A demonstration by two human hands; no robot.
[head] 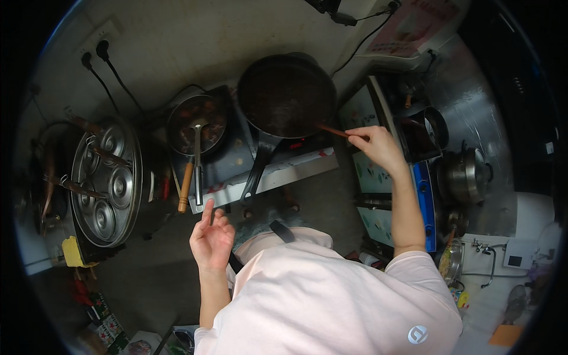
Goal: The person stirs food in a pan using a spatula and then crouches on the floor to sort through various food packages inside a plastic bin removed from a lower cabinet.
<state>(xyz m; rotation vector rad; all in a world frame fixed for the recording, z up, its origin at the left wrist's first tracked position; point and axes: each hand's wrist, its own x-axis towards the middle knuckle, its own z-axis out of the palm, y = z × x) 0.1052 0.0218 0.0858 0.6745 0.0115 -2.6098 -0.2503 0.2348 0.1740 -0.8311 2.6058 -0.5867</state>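
My right hand (373,144) grips a thin brown stick-like utensil (333,130), perhaps chopsticks, whose far end dips into a large dark frying pan (284,93). Inside the pan is dark liquid or a dark bottom; I cannot tell which. Its black handle (258,173) points toward me. Palm up and holding nothing, my left hand (213,242) has its fingers apart. The index fingertip is near the end of a metal ladle (198,164), and whether they touch is unclear. That ladle rests in a smaller pan (199,122) of dark food with a wooden handle (185,188).
A large round steamer-like metal vessel (136,177) with several small lids (120,187) stands left. Two black plugs (102,49) trail cords down the wall. An induction cooker's red display (296,144) glows below the pan. At right are a cabinet (370,173) and a lidded steel pot (468,175).
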